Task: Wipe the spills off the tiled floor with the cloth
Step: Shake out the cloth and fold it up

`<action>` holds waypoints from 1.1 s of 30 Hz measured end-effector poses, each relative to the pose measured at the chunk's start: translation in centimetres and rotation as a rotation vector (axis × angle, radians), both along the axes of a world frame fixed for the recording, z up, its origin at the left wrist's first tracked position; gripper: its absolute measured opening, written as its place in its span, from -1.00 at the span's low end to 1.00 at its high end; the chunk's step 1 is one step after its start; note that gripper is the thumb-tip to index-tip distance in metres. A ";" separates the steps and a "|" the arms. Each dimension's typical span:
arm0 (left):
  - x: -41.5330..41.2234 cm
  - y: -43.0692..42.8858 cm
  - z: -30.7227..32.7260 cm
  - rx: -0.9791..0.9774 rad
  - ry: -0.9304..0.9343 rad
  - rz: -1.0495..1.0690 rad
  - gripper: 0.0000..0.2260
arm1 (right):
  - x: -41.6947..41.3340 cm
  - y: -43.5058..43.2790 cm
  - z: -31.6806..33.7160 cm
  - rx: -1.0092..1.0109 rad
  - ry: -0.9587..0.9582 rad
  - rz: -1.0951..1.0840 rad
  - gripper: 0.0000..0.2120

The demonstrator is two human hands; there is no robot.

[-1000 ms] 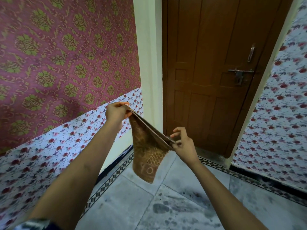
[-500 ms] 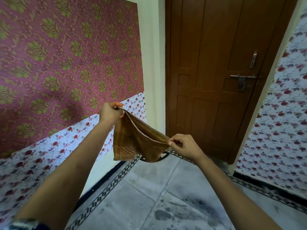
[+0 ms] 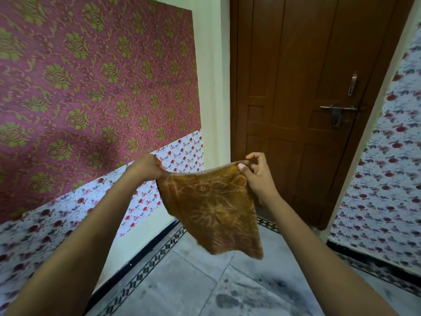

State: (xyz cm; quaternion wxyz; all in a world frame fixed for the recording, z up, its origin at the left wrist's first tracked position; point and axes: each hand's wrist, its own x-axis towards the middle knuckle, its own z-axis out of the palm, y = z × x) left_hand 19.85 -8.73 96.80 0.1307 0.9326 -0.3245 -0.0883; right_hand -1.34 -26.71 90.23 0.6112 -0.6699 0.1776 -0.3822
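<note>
The cloth (image 3: pixel 211 208) hangs spread in the air between both hands, above the floor (image 3: pixel 196 286). The left hand (image 3: pixel 149 167) grips its upper left corner; the right hand (image 3: pixel 256 173) pinches the upper right corner between thumb and fingers. Dark spills (image 3: pixel 230 301) mark the tiles below, near the door (image 3: pixel 307 87).

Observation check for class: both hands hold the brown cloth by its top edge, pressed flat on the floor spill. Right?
No. The left hand and right hand hold the cloth by its top edge, but it hangs in the air, clear of the floor spill; the head view shows it.
</note>
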 end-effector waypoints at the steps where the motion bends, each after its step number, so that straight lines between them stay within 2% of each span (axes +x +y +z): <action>1: -0.7 -0.1 0.1 0.043 0.034 -0.038 -0.79 | 0.1 0.1 0.7 -0.023 0.015 0.041 -0.81; 3: -1.9 -0.7 -0.1 0.016 0.115 -0.136 -0.90 | 0.4 0.4 1.7 -0.076 0.038 0.127 -0.77; 4: -2.7 -1.1 -0.2 -0.076 0.230 -0.196 -0.90 | 0.6 0.6 2.2 -0.095 0.046 0.168 -0.75; 6: -4.4 -2.1 -0.4 -0.349 0.607 -0.323 -0.70 | 1.0 1.2 2.7 -0.124 0.055 0.235 -0.71; 7: -5.1 -2.6 -0.4 -0.449 0.737 -0.368 -0.66 | 1.2 1.4 2.8 -0.130 0.052 0.248 -0.69; 8: -5.8 -3.2 -0.4 -0.504 0.788 -0.410 -0.66 | 1.3 1.6 2.8 -0.122 0.048 0.242 -0.67; 14: -8.3 -5.6 -0.5 -0.627 0.721 -0.438 -0.85 | 0.2 1.0 2.3 -0.049 0.042 0.032 -0.59; 17: -9.3 -6.5 0.2 -0.689 0.680 -0.449 -0.91 | -1.0 0.1 1.1 0.001 0.088 0.114 -0.64; 19: -9.5 -7.1 1.1 -0.763 0.639 -0.404 -0.92 | -1.8 -0.5 -0.8 -0.054 0.211 0.215 -0.66; 21: -9.4 -7.2 2.2 -0.816 0.613 -0.358 -0.96 | -2.3 -0.6 -2.9 -0.118 0.321 0.241 -0.77; 25: -8.4 -6.7 4.1 -0.872 0.588 -0.327 -0.96 | -2.4 -0.2 -5.4 -0.071 0.372 0.120 -0.80; 29: -6.8 -5.9 5.5 -1.044 0.599 -0.170 -0.91 | -2.2 0.1 -6.3 0.047 0.352 0.074 -0.88; 33: -4.3 -4.8 6.2 -1.135 0.611 -0.035 -0.91 | -2.7 -0.5 -6.4 0.069 0.360 -0.006 -0.90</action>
